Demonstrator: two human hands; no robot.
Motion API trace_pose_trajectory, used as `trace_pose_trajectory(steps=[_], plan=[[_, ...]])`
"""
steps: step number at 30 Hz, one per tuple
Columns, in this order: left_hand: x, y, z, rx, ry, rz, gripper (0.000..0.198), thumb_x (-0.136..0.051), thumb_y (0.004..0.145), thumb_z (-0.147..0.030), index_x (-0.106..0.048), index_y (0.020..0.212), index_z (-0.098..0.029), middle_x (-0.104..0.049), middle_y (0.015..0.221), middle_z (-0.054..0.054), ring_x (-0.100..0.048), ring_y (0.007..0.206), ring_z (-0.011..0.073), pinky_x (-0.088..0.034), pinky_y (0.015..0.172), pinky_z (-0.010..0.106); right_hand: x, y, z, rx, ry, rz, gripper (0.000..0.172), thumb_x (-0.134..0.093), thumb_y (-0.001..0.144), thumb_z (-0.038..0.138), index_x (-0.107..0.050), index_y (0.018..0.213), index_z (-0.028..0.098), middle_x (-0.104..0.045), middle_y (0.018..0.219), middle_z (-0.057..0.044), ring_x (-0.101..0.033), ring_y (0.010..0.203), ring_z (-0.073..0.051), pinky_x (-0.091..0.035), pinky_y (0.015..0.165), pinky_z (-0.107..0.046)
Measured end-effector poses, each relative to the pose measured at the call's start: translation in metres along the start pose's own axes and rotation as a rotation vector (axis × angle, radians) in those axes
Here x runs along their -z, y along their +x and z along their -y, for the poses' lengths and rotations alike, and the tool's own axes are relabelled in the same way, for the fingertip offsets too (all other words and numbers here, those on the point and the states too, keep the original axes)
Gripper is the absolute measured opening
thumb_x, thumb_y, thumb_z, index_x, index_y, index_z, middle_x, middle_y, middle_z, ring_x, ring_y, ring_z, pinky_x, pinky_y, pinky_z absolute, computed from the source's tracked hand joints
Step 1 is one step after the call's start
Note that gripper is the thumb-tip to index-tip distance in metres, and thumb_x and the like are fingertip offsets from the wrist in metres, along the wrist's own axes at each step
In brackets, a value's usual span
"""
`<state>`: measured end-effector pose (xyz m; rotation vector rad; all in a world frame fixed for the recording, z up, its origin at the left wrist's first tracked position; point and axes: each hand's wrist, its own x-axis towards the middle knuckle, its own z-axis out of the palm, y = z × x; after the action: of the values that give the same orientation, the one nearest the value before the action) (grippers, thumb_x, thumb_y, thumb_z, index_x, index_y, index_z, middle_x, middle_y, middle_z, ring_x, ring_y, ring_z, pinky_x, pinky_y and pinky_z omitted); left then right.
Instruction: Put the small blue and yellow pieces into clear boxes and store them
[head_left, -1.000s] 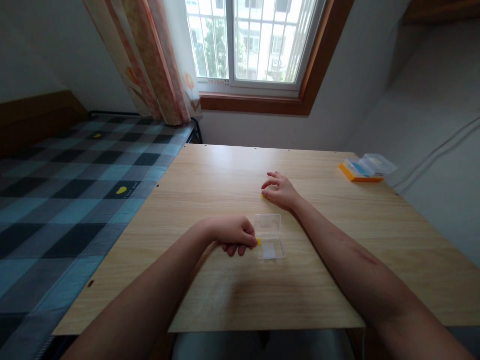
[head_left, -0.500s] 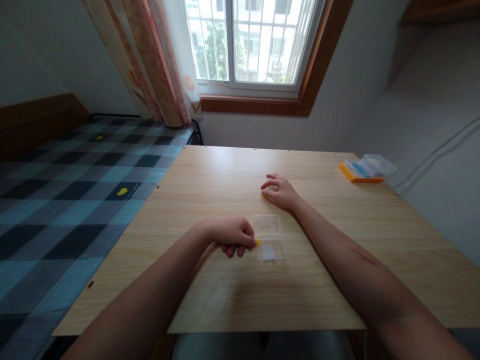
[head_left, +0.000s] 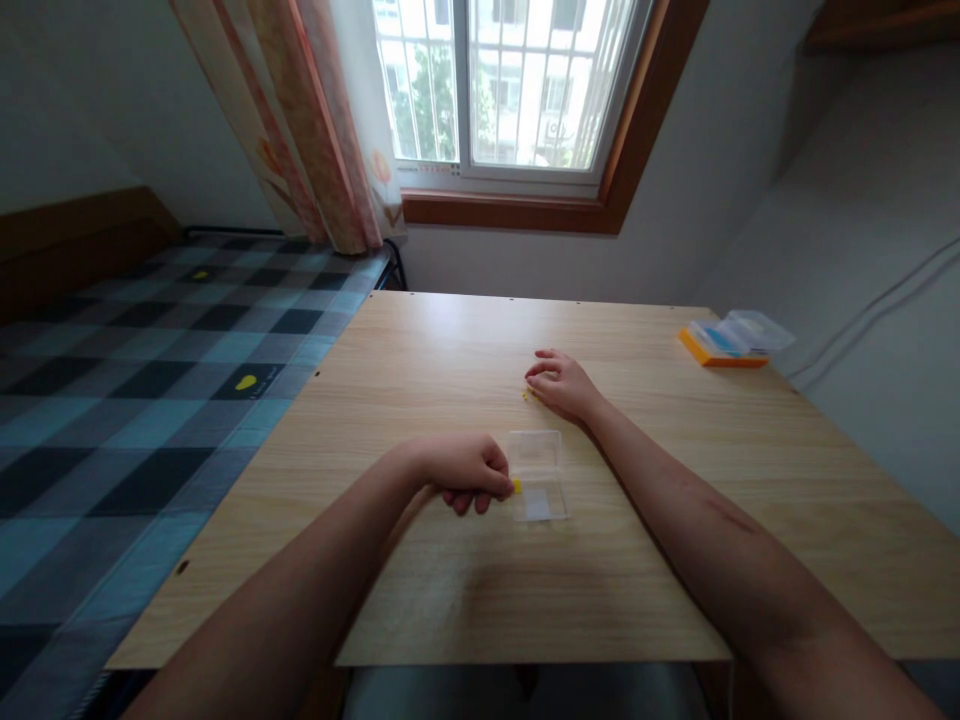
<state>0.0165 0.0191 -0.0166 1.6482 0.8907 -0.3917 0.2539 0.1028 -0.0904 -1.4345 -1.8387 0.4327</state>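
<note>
A clear plastic box (head_left: 547,460) lies open on the wooden table (head_left: 420,600), its lid part laid back on the far side. A small white rectangle (head_left: 536,503) shows in its near half. My left hand (head_left: 472,472) is at the box's left edge, thumb and finger pinched on a small yellow piece (head_left: 516,487). Farther back, my right hand (head_left: 561,384) rests over the table with its fingers curled. Beside its fingertips lie several tiny yellow bits (head_left: 526,395). Whatever its thumb and forefinger may hold is too small to make out.
An orange case (head_left: 720,358) with a raised clear lid stands at the table's back right. A bed with a checked cover (head_left: 150,420) adjoins the left side. Behind the table are a window (head_left: 525,90) and a curtain (head_left: 315,130).
The fingers of my right hand have shifted slightly to the right and drawn closer together, and more of the yellow bits show. My left hand stays in place.
</note>
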Motion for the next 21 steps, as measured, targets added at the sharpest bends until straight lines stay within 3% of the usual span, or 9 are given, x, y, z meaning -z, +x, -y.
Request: trace_pose_trajectory(steps=[16,19,21], plan=[[0.000,0.000,0.000,0.009,0.009,-0.008,0.025,-0.065,0.083,-0.042,-0.060,0.074,-0.019,-0.064,0.060,-0.003,-0.052,0.043,0.0098,-0.036,0.039,0.020,0.003,-0.005,0.005,0.044,0.025,0.004,0.008,-0.072,0.076,0.024,-0.080,0.077,0.024,-0.068,0.130,-0.008,-0.054,0.133,-0.028,-0.034,0.119,-0.044],[0.000,0.000,-0.001,0.015,0.010,-0.008,0.026,-0.066,0.083,-0.043,-0.060,0.075,-0.019,-0.064,0.061,-0.003,-0.052,0.043,0.0099,-0.036,0.040,0.021,0.009,-0.007,0.004,0.018,0.107,-0.102,0.014,-0.069,0.081,0.030,-0.079,0.082,0.021,-0.068,0.131,-0.011,-0.058,0.129,-0.028,-0.040,0.115,-0.046],[0.000,0.000,-0.001,0.015,0.010,-0.009,0.026,-0.066,0.082,-0.044,-0.060,0.076,-0.019,-0.063,0.061,-0.003,-0.052,0.043,0.0099,-0.036,0.040,0.021,0.022,-0.007,0.009,-0.005,0.219,-0.230,0.018,-0.069,0.083,0.036,-0.078,0.084,0.020,-0.072,0.121,-0.011,-0.065,0.115,-0.027,-0.049,0.104,-0.046]])
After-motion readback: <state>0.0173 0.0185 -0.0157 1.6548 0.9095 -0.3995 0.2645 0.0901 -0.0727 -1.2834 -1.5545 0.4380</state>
